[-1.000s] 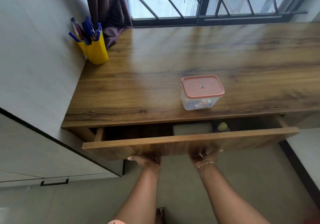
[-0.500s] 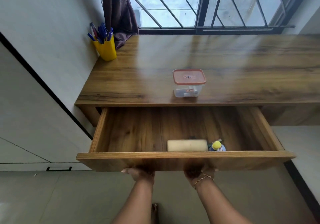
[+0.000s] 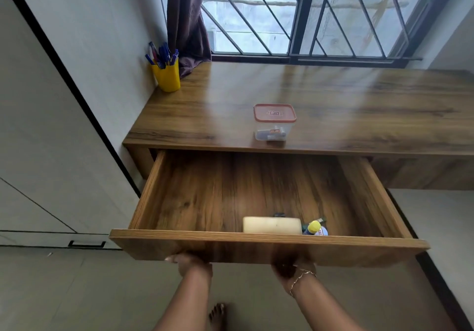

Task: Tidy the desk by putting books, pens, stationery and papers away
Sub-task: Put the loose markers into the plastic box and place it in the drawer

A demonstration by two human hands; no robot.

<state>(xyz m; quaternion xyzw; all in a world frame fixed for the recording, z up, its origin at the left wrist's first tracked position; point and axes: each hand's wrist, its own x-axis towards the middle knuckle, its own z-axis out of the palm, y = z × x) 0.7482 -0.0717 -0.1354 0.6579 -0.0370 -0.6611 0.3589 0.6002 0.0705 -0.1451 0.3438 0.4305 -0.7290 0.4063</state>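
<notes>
Below the desk (image 3: 359,115) front edge: drawer (image 3: 230,250) open for loading.

The left hand (image 3: 191,264) and right hand (image 3: 291,266) sit at the lower edge of the drawer front. Their fingers pass under the panel and are hidden, so their set cannot be told. The lidded container (image 3: 275,121) stands on the desktop above the drawer, and the pens (image 3: 161,53) stand in the yellow holder (image 3: 167,78) at the far left corner. A cream block (image 3: 272,225) and a yellow-capped bottle (image 3: 315,227) lie against the drawer's front wall. Step in hand, as judged: opening storage. The next move calls for letting go and lifting the container onto the bare drawer floor.
</notes>
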